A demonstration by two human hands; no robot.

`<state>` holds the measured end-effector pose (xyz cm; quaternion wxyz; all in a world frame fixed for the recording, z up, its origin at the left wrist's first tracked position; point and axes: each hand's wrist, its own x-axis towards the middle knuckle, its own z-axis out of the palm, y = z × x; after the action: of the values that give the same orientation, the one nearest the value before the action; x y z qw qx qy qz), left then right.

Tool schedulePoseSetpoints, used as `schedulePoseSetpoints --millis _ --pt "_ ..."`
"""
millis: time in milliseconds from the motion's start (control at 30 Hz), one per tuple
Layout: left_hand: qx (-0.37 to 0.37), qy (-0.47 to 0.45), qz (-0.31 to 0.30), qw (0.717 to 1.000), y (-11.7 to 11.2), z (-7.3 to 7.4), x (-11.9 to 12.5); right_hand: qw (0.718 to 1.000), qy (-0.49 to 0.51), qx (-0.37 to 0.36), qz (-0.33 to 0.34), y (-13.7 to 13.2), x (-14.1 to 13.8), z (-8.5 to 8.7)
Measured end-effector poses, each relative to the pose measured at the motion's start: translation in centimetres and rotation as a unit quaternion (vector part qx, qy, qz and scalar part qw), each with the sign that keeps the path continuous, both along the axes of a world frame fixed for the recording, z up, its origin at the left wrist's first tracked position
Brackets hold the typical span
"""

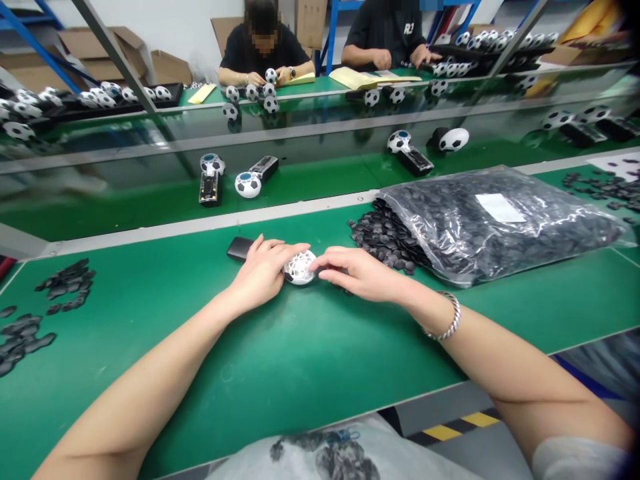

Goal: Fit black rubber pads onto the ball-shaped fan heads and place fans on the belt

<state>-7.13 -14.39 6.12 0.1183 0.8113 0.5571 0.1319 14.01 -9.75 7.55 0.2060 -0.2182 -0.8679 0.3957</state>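
Observation:
On the green bench, a white soccer-ball-shaped head (300, 269) with open cut-outs lies in front of me. A black handle (239, 248) sticks out on the far side of my left hand (263, 267), whose fingers hold the ball part at its left edge. From the right, my right hand (353, 272) has thumb and index finger closed together at the ball's edge. Whatever is between those fingertips is too small to make out. Beside my right hand, loose black pieces (387, 237) spill from a clear plastic bag (500, 223) full of them.
More black pieces lie at the bench's left (70, 283) and far right (605, 187). Beyond a metal rail (190, 218), soccer-ball devices with black handles (209, 183) rest on a green belt (320, 170). Two co-workers (265, 47) sit opposite, near stacked devices.

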Motion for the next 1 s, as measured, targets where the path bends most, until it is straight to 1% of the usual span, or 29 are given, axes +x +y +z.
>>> schedulePoseSetpoints --millis 133,267,333,467,567,600,667,733,833,1000 --pt "-0.006 0.005 0.003 1.0 0.0 0.0 0.1 0.998 0.019 -0.05 -0.035 -0.2 0.0 0.0" --pt "-0.011 -0.002 -0.005 1.0 -0.2 0.1 0.0 0.997 0.038 -0.057 -0.032 -0.3 -0.4 -0.4" --pt "-0.013 -0.009 -0.013 1.0 -0.3 0.2 0.0 0.996 0.037 -0.064 -0.041 -0.3 -0.6 -0.7" --pt "-0.014 -0.015 -0.015 1.0 -0.3 0.3 -0.1 0.996 0.062 -0.038 -0.045 -0.1 -0.3 -1.1" --pt "-0.015 -0.014 -0.014 1.0 -0.2 0.2 -0.1 0.994 0.086 -0.046 -0.042 0.0 0.0 -0.9" --pt "-0.015 -0.014 -0.014 1.0 -0.2 0.2 0.0 0.995 0.084 -0.034 -0.035 0.0 0.0 -0.8" --pt "-0.013 -0.016 -0.014 1.0 -0.2 0.2 0.0 0.997 0.069 0.014 -0.024 0.1 0.1 -0.6" --pt "-0.009 -0.019 -0.012 1.0 -0.2 0.3 0.1 0.997 0.053 0.048 -0.033 0.1 0.1 -0.4" --pt "-0.006 -0.025 -0.008 1.0 -0.2 0.3 0.2 0.996 0.047 0.038 -0.062 -0.1 0.0 -0.5" --pt "-0.003 -0.031 0.002 1.0 -0.4 0.2 0.4 0.997 0.054 0.027 -0.057 -0.6 -0.5 -1.1"
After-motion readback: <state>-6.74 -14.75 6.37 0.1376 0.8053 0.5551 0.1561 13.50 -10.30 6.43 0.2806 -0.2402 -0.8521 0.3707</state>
